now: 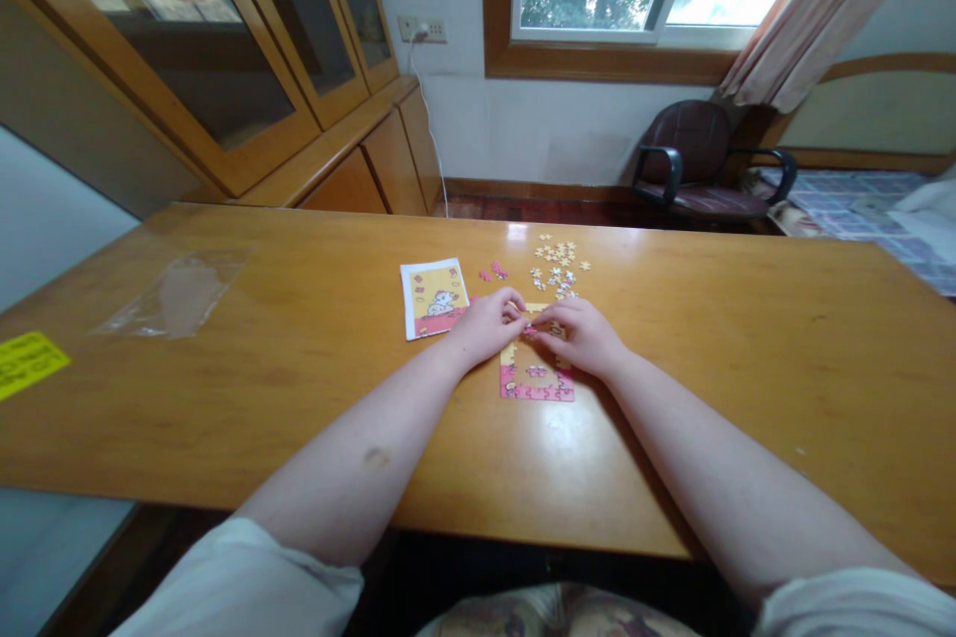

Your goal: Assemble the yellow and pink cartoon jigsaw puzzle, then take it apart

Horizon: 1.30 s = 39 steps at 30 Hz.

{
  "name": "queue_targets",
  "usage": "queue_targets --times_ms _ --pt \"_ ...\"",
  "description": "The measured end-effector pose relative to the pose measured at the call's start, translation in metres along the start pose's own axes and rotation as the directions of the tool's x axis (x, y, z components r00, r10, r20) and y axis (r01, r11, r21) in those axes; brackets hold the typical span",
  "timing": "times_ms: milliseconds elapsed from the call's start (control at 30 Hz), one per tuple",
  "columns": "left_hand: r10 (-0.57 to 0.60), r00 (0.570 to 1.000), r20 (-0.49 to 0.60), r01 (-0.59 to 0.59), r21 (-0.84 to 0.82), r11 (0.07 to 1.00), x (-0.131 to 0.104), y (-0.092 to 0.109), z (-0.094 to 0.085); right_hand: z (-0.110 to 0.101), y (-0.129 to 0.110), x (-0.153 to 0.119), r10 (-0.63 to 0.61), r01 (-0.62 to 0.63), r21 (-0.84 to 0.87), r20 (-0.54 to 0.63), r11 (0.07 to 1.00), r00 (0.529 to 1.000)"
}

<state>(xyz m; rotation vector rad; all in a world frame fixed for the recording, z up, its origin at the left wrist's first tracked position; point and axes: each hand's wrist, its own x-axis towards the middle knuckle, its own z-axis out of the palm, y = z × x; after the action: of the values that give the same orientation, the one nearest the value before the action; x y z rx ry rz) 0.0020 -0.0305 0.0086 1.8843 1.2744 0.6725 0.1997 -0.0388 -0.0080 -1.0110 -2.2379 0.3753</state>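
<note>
My left hand [489, 326] and my right hand [581, 336] meet over a partly assembled jigsaw puzzle [538, 393], fingertips close together. Between them is a small pink puzzle piece [530, 329], pinched by both hands as far as it shows. The puzzle is a joined border, yellow along the top and pink at the bottom, with bare table inside it. A short joined strip of pink pieces [536, 371] lies within the border. My hands cover part of its upper half. Left of my left hand lies a picture card [434, 299] with a white cartoon animal on yellow and pink.
Loose yellow pieces [557, 252] and white-patterned pieces [553, 279] lie beyond my hands, with pink pieces [494, 271] beside them. A clear plastic bag [183, 294] and a yellow label [30, 363] are on the left of the wooden table [314, 318]. An office chair [691, 159] stands behind.
</note>
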Motion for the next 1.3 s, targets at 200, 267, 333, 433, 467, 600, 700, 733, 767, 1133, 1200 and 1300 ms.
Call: queue_targets --times_ms 200,267,333,433,467,600,700,733,767,1133,1200,1300 --pt "0.024 1.000 0.011 -0.024 0.022 0.999 -0.001 0.000 -0.001 0.002 0.001 0.000 0.021 -0.021 0.000 0.005 1.000 1.000" --pt "0.041 0.999 0.017 -0.041 0.024 0.999 0.000 -0.001 -0.001 0.002 0.001 0.000 0.031 -0.031 0.000 0.002 1.000 1.000" --pt "0.062 0.998 0.021 -0.063 0.031 0.998 0.000 -0.002 -0.001 0.002 0.001 0.000 0.039 -0.039 0.003 -0.002 0.999 0.999" --pt "0.103 0.994 0.027 -0.105 0.082 0.991 -0.001 -0.001 -0.001 0.000 0.001 0.000 0.062 -0.062 0.009 -0.014 0.998 0.998" --pt "0.127 0.991 0.034 -0.130 0.113 0.985 -0.001 -0.001 -0.001 -0.001 0.001 0.000 0.071 -0.071 0.012 -0.017 0.997 0.997" --pt "0.289 0.954 0.076 -0.298 0.309 0.903 -0.004 0.004 -0.002 -0.002 0.000 0.000 0.107 -0.106 0.037 -0.031 0.994 0.994" --pt "0.346 0.935 0.075 -0.344 0.431 0.834 -0.006 0.005 -0.002 -0.002 0.000 0.001 0.134 -0.130 0.076 -0.046 0.989 0.990" --pt "0.350 0.934 0.069 -0.342 0.453 0.823 -0.006 0.006 -0.002 -0.002 0.000 0.001 0.141 -0.136 0.089 -0.050 0.987 0.989" --pt "0.353 0.933 0.062 -0.340 0.469 0.815 -0.006 0.006 -0.002 -0.002 0.000 0.001 0.146 -0.140 0.100 -0.052 0.985 0.988" --pt "0.379 0.924 0.053 -0.359 0.460 0.812 -0.021 0.023 0.004 -0.005 0.007 0.000 0.311 -0.255 0.280 -0.177 0.926 0.934" --pt "0.387 0.915 0.115 -0.396 0.442 0.805 -0.023 0.026 0.006 -0.006 0.009 0.000 0.314 -0.257 0.285 -0.177 0.923 0.933" --pt "0.400 0.892 0.210 -0.452 0.425 0.784 -0.025 0.030 0.007 -0.006 0.011 0.001 0.365 -0.290 0.312 -0.215 0.905 0.906"
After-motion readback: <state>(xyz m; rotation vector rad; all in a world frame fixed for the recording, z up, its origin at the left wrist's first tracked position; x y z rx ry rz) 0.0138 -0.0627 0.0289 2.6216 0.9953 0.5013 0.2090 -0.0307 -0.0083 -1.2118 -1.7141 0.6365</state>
